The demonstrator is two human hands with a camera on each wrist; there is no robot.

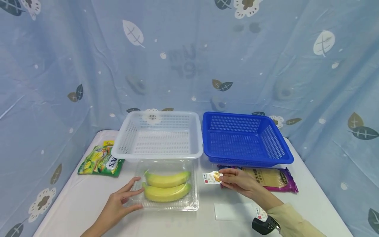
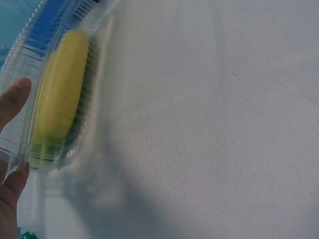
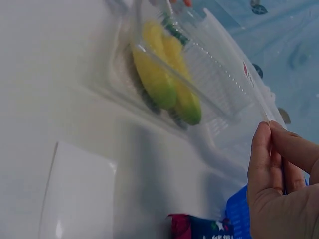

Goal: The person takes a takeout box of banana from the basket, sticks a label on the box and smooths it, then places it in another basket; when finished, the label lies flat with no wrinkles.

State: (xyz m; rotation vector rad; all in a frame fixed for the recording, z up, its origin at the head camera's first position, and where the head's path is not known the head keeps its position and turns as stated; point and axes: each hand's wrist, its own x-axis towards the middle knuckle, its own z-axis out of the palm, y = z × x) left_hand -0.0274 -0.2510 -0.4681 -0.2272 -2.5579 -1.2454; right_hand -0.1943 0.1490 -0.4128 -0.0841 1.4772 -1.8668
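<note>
Two bananas [image 1: 167, 192] lie side by side in a clear plastic clamshell box [image 1: 189, 206] with its lid over them. My left hand [image 1: 116, 202] rests its spread fingers and thumb against the box's left side. In the left wrist view its fingertips [image 2: 19, 89] touch the clear plastic. My right hand [image 1: 241, 182] pinches a small printed label [image 1: 211, 178] between thumb and fingers, just right of the box and apart from it. The right wrist view shows that label [image 3: 254, 82] nearly edge-on.
Behind the box stand a white basket [image 1: 157, 156] and a blue basket [image 1: 248, 161]. A green snack bag [image 1: 100, 163] lies left; a purple-edged noodle pack [image 1: 281, 179] lies right, partly behind my right hand. A white sheet [image 1: 232, 211] and another label [image 1: 261, 213] are near my right wrist.
</note>
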